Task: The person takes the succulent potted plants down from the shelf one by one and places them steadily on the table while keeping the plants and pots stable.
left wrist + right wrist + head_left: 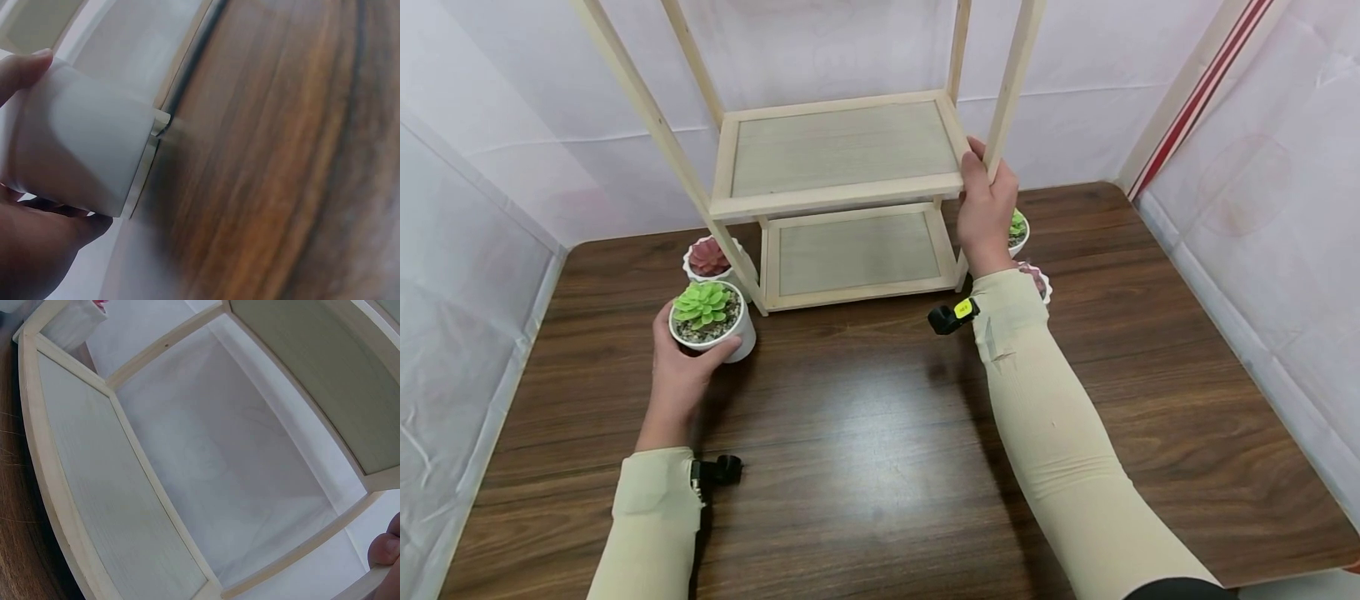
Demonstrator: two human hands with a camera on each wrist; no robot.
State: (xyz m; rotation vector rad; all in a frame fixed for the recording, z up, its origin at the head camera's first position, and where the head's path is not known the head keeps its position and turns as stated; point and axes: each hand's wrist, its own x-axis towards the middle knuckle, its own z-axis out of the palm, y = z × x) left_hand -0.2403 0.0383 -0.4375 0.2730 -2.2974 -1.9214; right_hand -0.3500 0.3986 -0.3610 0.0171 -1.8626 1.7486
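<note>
My left hand [679, 367] grips a white pot with a green succulent [702, 307], thumb on the near side and fingers round the far left side. In the left wrist view the smooth white pot [87, 140] is tilted by the camera, its base close over the table. A pale wooden two-level shelf [835, 193] stands at the back. My right hand [988, 208] holds it at the right front post, beside the middle board, with the thumb on the board's edge. Only fingertips [384, 547] of that hand show in the right wrist view.
Behind the held pot stands a white scalloped pot with a red succulent [709, 258], at the shelf's left. Right of the shelf, partly hidden by my right arm, are a green plant pot [1018, 232] and a reddish one [1036, 279]. White sheeting surrounds the dark wooden table [865, 450].
</note>
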